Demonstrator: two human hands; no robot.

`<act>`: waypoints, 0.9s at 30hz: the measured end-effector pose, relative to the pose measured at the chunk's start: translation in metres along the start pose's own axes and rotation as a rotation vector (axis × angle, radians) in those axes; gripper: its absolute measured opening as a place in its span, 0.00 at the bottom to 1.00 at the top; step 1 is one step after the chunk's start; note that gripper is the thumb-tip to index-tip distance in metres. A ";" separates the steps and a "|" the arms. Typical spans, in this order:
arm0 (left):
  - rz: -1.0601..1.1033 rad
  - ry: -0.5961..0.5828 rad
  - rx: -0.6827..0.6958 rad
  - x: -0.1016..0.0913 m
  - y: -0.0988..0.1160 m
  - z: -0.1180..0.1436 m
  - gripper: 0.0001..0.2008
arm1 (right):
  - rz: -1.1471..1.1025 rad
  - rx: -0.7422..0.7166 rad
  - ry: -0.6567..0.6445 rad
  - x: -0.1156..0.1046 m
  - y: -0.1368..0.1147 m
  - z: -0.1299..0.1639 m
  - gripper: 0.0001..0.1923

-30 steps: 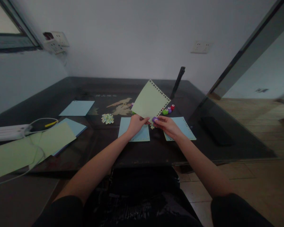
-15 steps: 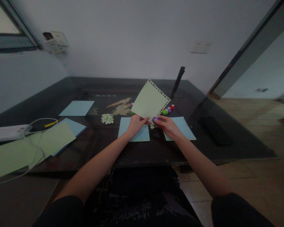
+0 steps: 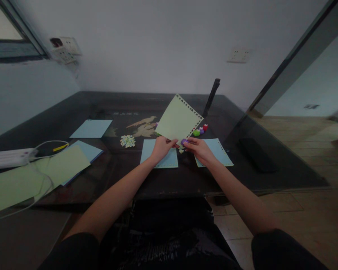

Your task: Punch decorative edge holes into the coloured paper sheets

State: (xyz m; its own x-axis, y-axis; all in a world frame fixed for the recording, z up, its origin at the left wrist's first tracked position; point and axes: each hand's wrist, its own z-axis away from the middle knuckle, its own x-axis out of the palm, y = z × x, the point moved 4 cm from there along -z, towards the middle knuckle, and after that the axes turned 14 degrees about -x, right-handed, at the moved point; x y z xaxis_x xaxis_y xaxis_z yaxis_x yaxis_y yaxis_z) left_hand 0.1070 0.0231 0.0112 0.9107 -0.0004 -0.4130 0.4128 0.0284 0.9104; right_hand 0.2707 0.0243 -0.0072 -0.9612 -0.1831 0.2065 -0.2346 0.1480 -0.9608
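Note:
A pale green sheet of paper [image 3: 178, 118] is held up at a tilt, with a row of punched holes along its right edge. My left hand [image 3: 162, 147] is closed on its lower corner. In my right hand [image 3: 199, 149] is a small purple craft punch [image 3: 184, 141], pinched at the paper's lower right edge. Below lie a few punched-out paper bits [image 3: 181, 150]. A blue sheet [image 3: 169, 160] lies under my left hand, and another blue sheet [image 3: 218, 152] with holes along its edge lies beside my right. Behind the held paper stand green [image 3: 196, 132], purple [image 3: 201, 130] and red [image 3: 205, 127] punches.
A pile of paper bits [image 3: 127, 141] lies left of centre on the dark table [image 3: 115, 180]. Further left are a blue sheet [image 3: 92, 128], stacked green paper [image 3: 59, 168] and a white power strip [image 3: 11, 158] with its cable. A black upright object [image 3: 211, 98] stands behind; a dark flat object [image 3: 257, 155] lies right.

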 end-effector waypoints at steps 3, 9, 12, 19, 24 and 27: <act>-0.013 0.000 -0.001 0.000 0.001 0.000 0.09 | 0.004 0.006 0.006 0.000 0.000 0.000 0.17; -0.017 0.008 0.008 0.001 -0.002 -0.001 0.09 | 0.000 0.000 -0.008 0.000 -0.001 0.000 0.16; -0.001 0.007 0.014 0.001 -0.004 -0.002 0.09 | 0.006 -0.011 -0.013 0.000 0.000 0.000 0.17; -0.028 0.009 0.006 0.001 -0.003 -0.002 0.09 | 0.032 -0.008 -0.005 0.001 -0.002 -0.001 0.17; -0.020 0.003 0.016 0.002 -0.002 -0.002 0.08 | 0.046 -0.033 -0.034 0.001 -0.003 0.000 0.16; -0.044 0.013 0.015 0.002 -0.002 -0.001 0.09 | 0.043 -0.033 -0.042 0.002 -0.003 0.000 0.16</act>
State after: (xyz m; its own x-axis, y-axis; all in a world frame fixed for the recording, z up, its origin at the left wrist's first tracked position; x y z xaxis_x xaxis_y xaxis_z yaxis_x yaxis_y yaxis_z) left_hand 0.1082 0.0243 0.0086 0.8917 0.0115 -0.4525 0.4524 0.0137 0.8917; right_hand 0.2697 0.0236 -0.0042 -0.9637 -0.2165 0.1564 -0.1985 0.1889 -0.9617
